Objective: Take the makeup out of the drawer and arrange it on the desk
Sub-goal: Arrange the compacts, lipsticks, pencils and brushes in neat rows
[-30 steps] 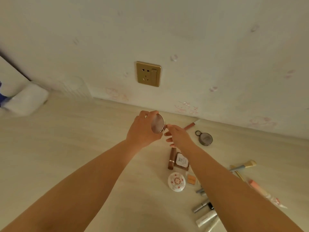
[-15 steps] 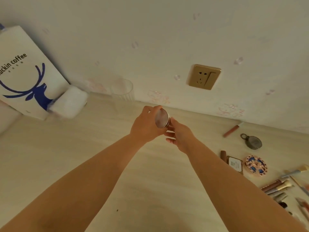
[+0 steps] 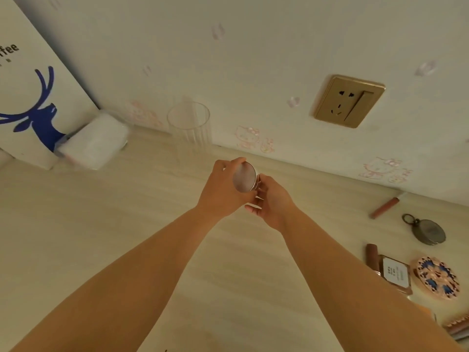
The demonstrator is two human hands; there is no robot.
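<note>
I have a small round jar (image 3: pixel 245 177) up in front of me, above the desk (image 3: pixel 106 224), and both hands are on it. My left hand (image 3: pixel 223 190) wraps around its lid end, fingers and thumb curled over the rim, with the flat silvery face tilted toward me. My right hand (image 3: pixel 272 201) meets it from the other side and seems to cup the base; from this angle the jar's body is mostly hidden between my palms, so I cannot tell just how those fingers sit, though they look curled against it.

This piece is out of the drawer but not yet placed. The rest of the makeup already lies well off to my right: a brown lip pencil (image 3: pixel 384 206) near the wall, a dark round compact (image 3: pixel 429 231) with a ring, a rose-gold palette (image 3: pixel 396 274) touching a patterned round case (image 3: pixel 437 276), and some tubes (image 3: pixel 456 326) at the frame's edge. A clear glass (image 3: pixel 189 128) stands by the wall just beyond my hands, with a tissue pack (image 3: pixel 95 142) and a coffee bag (image 3: pixel 30 97) further left.

Next I judge the jar needs setting down base-first on bare desk, probably toward the other items, lowered gently so it sits flat, then both hands let go.
</note>
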